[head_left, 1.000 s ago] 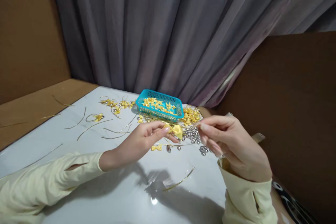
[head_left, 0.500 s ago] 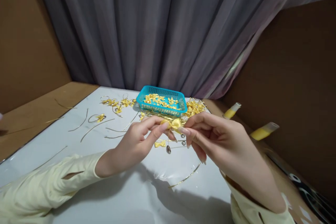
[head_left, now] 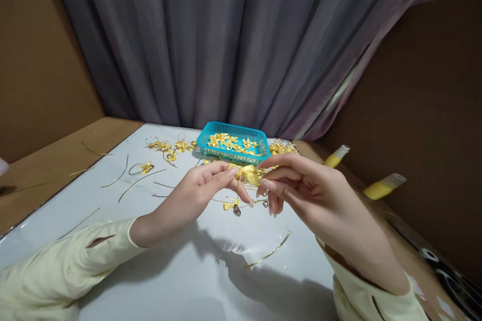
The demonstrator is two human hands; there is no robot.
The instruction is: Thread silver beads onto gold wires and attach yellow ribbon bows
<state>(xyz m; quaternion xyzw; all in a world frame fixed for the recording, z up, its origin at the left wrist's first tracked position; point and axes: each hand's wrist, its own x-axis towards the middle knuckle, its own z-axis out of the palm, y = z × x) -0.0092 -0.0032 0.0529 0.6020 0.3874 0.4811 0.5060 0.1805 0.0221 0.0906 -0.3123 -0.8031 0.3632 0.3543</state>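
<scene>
A yellow satin ribbon bow (head_left: pixel 249 174) is up in front of me, above the table, between my two hands. My left hand (head_left: pixel 201 185) pinches the bow's left side between thumb and forefinger. From the bow hangs a thin gold cord with a small silver bell (head_left: pixel 236 210) at its end. My right hand (head_left: pixel 301 188) is closed at the bow's right edge, its thumb tip against the ribbon and the forefinger arched above. Behind the hands another small yellow bow (head_left: pixel 228 205) lies on the white table, partly covered by the hanging cord.
A turquoise basket (head_left: pixel 205 148) of yellow ribbon pieces stands at the back. Yellow bow ornaments (head_left: pixel 171 146) lie left of it, a heap (head_left: pixel 284 146) right. Loose gold cords (head_left: pixel 269 251) are scattered about. Two yellow-filled tubes (head_left: pixel 384 186) and black-handled scissors (head_left: pixel 452 281) are at right.
The bow has turned slightly, and its bell has swung a little left. My right forefinger has lifted and arched over the bow's edge.
</scene>
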